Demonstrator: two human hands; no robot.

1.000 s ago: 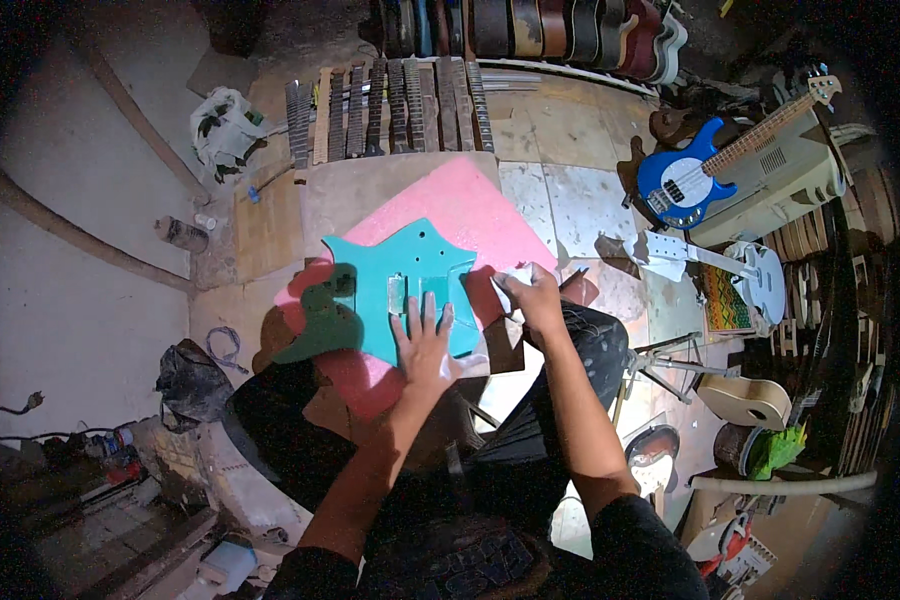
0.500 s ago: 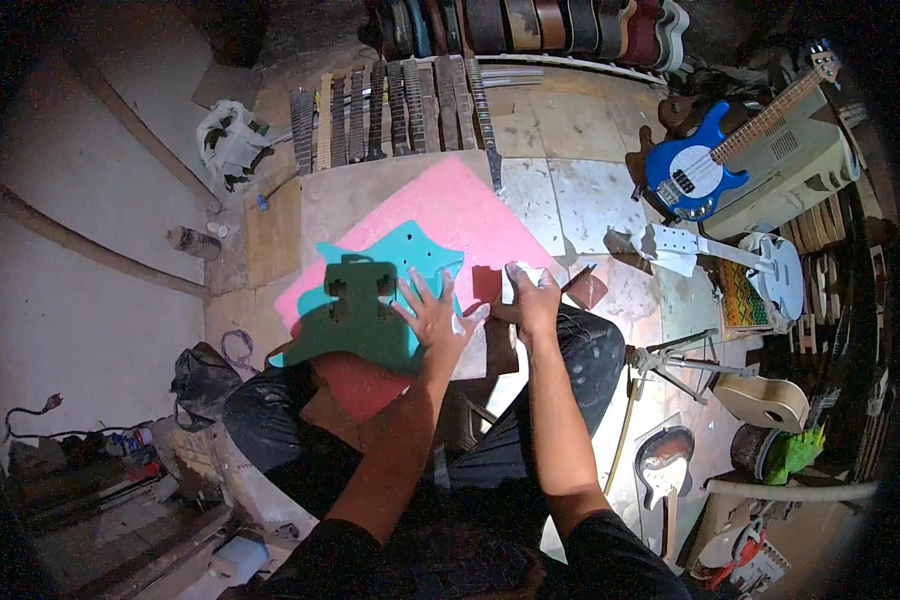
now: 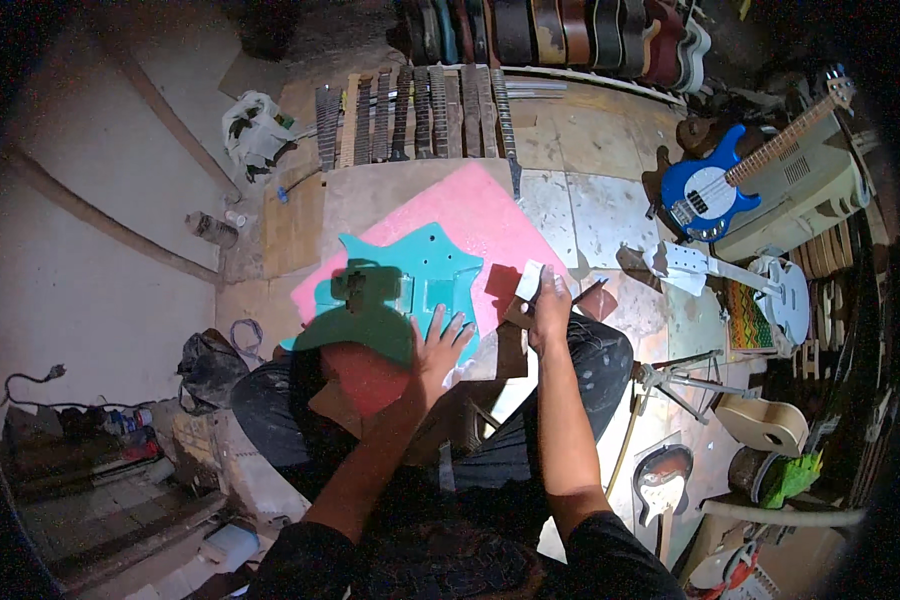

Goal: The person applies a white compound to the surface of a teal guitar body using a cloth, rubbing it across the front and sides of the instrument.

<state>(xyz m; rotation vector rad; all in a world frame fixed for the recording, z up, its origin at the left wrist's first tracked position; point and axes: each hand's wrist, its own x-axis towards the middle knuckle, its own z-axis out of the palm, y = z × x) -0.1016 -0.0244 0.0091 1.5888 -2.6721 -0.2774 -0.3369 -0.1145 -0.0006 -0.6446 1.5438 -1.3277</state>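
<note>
My left hand (image 3: 438,345) lies flat with fingers spread on the near right edge of the teal, jagged-outlined guitar body (image 3: 400,290), which rests on the pink foam sheet (image 3: 470,215) across my lap, as it did half a second ago. My right hand (image 3: 550,310) has lifted off the body's right side and now sits just beside it, closed around a small pale block (image 3: 528,282). The body has barely shifted; a dark shadow covers its left part. The blue bass guitar (image 3: 705,190) lies far right.
</note>
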